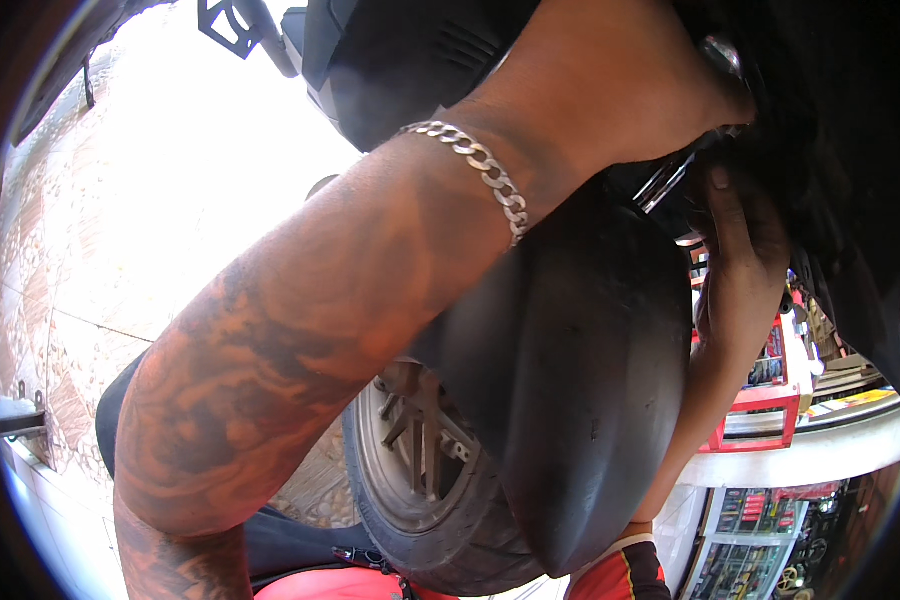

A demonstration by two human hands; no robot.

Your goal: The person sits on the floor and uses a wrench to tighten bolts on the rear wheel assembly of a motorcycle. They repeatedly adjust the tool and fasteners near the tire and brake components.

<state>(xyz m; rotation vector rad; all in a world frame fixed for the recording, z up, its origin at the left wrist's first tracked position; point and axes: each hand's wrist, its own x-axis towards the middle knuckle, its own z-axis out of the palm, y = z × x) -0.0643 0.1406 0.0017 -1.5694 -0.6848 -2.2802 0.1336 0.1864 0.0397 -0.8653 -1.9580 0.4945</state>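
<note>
My left hand (625, 75), a silver chain bracelet at its wrist, reaches across to the dark underside of a motorcycle. Its fingers are closed and mostly hidden; a shiny metal end (722, 56) shows beside the knuckles. Just below it a chrome rod (662, 184) slants down towards the black front fender (590, 390). My right hand (745, 225) comes up along the fender's right side, thumb raised and the other fingers curled into shadow against dark parts. What either hand grips is too dark to make out. Under the fender sits the spoked wheel (420, 440) with its tyre.
Black bodywork (400, 75) of a vehicle stands at the upper left over a patterned tile floor (80, 350). On the right are a red-framed rack (760, 415), a white curved ledge (800, 460) and a glass display case (750, 540). Dark motorcycle parts fill the upper right.
</note>
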